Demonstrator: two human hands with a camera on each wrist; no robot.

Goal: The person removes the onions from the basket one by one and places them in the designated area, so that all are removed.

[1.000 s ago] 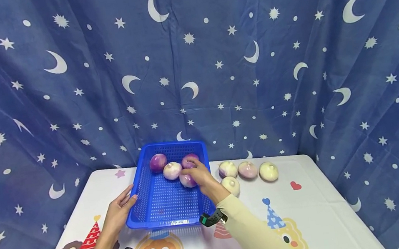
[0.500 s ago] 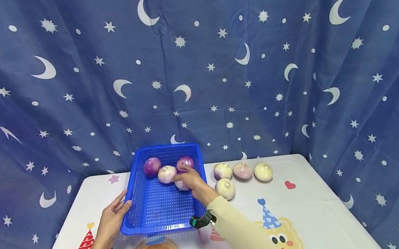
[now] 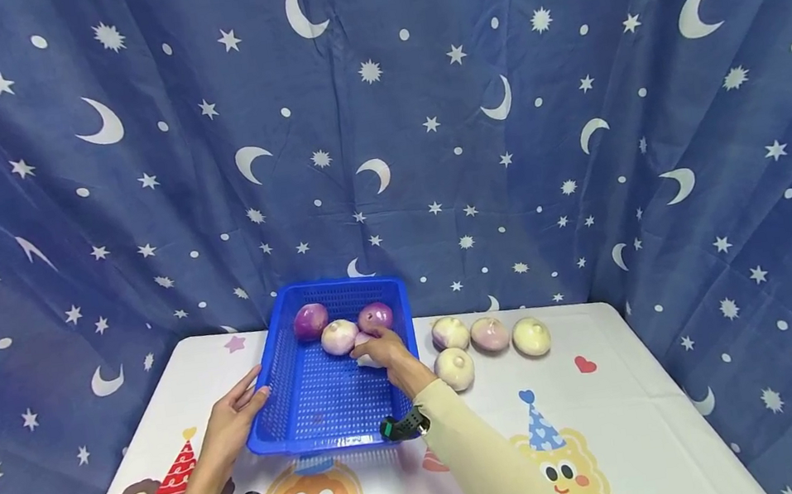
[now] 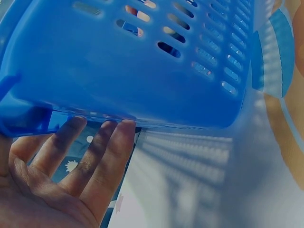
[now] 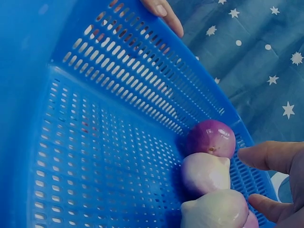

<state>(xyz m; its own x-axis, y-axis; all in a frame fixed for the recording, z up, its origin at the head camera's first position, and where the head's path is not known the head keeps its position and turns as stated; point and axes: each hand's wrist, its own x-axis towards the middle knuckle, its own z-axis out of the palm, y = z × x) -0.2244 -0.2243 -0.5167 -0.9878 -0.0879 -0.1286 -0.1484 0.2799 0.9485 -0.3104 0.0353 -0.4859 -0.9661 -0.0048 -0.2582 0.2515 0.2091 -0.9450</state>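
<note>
My left hand [image 3: 227, 423] holds the left side of a blue perforated basket [image 3: 332, 444]; in the left wrist view its long fingers [image 4: 107, 164] touch the outer wall. Inside, towards the back, lie a purple onion [image 3: 311, 322], a pale onion [image 3: 339, 338] and another purple onion [image 3: 374, 316]. My right hand [image 3: 394, 362] reaches over the right side, beside a fourth, pale onion [image 5: 213, 210] that it partly covers in the head view. In the right wrist view its fingers are spread, with nothing gripped between them.
Right of the basket, several pale onions lie on the white table: a front one [image 3: 454, 369], a back-left one [image 3: 450, 333], a pinkish one [image 3: 490, 335] and a yellowish one [image 3: 531, 337]. A blue star-patterned curtain [image 3: 414, 153] hangs behind the table.
My right fingers have drawn back from the right-hand purple onion, leaving it fully visible. My left hand stays at the basket's side. The head view shifts left, then back.
</note>
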